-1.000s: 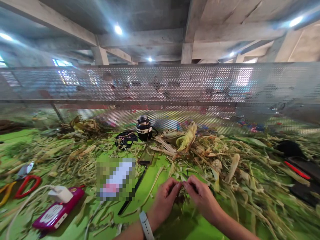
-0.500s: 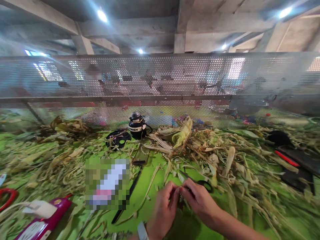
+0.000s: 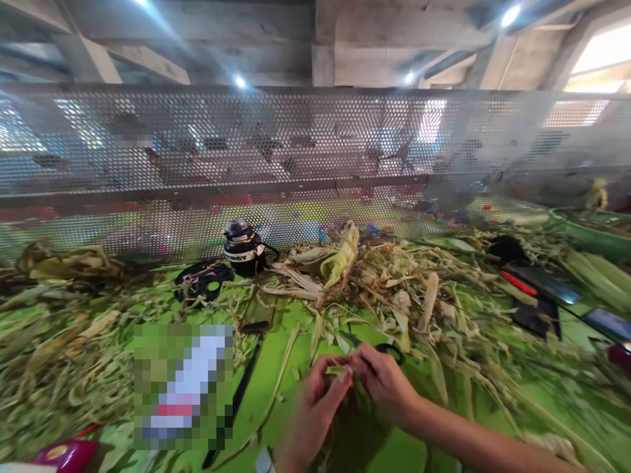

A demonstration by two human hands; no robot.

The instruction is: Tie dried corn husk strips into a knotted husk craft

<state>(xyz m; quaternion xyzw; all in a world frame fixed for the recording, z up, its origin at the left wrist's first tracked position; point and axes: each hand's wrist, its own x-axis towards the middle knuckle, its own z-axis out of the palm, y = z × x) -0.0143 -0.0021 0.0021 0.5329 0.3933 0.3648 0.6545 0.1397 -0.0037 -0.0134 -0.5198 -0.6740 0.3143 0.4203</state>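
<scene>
My left hand [image 3: 318, 404] and my right hand [image 3: 385, 381] meet low in the middle of the view, fingertips pinched together. A narrow pale-green strip of corn husk [image 3: 338, 369] shows between the fingers of both; most of it is hidden by them. Just beyond my right hand lie black-handled scissors [image 3: 392, 353], partly covered. Dried corn husks [image 3: 340, 259] are heaped behind them, with one broad yellow-green leaf standing up. Left of my hands a thin dark stick [image 3: 241, 387] lies on the green tabletop [image 3: 269, 381].
A black lidded jar [image 3: 244, 253] stands near the perforated metal screen [image 3: 296, 144], beside a black fan-like object [image 3: 202, 282]. Shredded husks [image 3: 59, 355] cover the left side. A purple power strip [image 3: 66, 455] is at lower left, a phone [image 3: 545, 284] at right. People are blurred behind the screen.
My view has swung to the right, so things appear shifted left, and a green basin shows at far right. My hands stay together, with the pale strip now more visible.
</scene>
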